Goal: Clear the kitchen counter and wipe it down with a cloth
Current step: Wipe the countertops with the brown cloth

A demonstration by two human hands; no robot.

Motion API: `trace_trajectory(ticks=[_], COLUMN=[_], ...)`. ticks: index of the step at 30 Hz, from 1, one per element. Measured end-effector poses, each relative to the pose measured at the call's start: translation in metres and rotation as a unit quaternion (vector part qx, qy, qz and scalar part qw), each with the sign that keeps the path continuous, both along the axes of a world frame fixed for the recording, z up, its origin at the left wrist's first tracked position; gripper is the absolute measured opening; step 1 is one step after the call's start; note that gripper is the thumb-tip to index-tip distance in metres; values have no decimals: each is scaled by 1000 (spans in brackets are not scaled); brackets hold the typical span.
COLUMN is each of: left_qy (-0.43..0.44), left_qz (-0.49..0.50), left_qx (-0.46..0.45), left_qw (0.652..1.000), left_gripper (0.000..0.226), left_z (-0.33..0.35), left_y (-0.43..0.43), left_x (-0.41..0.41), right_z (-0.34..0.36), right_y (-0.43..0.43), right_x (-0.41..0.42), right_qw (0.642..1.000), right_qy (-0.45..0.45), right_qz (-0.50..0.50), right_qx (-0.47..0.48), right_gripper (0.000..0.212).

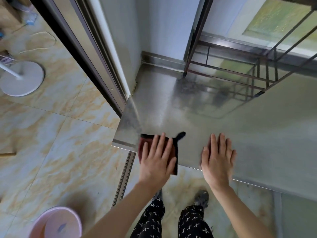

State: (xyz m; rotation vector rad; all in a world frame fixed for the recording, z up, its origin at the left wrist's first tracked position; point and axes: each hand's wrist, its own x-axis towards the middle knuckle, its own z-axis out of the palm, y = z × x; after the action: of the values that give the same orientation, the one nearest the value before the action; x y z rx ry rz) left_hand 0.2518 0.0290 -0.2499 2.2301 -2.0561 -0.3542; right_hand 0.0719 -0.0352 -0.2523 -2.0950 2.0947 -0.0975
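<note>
Cloth (142,140) overhangs counter (223,126) front edge

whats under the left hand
A dark red cloth with a black edge, lying on the steel counter near its corner. The left hand presses it with straight fingers, so the cloth's middle is covered.

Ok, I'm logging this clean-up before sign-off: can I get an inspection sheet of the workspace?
Surface: steel counter, reflective, mostly bare.
Job's things: dark red cloth at the near-left corner, overhanging the front edge.
Clutter: metal rack standing at the counter's back right.
Hands: left hand flat on the cloth; right hand flat on bare counter.
Cables: thin cord on the floor, far left.
Surroundings: tiled floor, pink bucket, white round stand base.
</note>
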Motion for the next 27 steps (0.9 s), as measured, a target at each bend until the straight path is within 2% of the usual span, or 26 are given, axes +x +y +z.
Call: trace_trajectory(ticks=[3,8,11,18,22,24,27], left_qy=[-18,-14,4,-5,-29,-35,-12], left_qz=[-13,125,152,-25,-146,-104,61], left_qx=[-8,4,12,21,27,20,32], left_qw=[1000,992,988,999,988,994,998], left_gripper=[57,57,57,61,63,64,65], left_z=[1,0,1,5,2,0,2], left_y=[-15,-42,-45,-47,-46,-50,-62], left_x=[10,42,20,-94,-94,-82,-83], right_z=[-4,-1,4,3,1,2,5], right_y=[0,2,6,31,34,28,19], right_x=[-4,-17,-40,-93,-143,-179,-230], right_qw=[1000,999,997,991,993,989,985], right_qy=[17,-27,-63,-110,-62,-45,-19], right_qz=[10,39,24,-78,-103,-144,-170], right_qx=[-15,-19,-28,-26,-15,0,24], right_gripper=[51,53,54,60,59,63,69])
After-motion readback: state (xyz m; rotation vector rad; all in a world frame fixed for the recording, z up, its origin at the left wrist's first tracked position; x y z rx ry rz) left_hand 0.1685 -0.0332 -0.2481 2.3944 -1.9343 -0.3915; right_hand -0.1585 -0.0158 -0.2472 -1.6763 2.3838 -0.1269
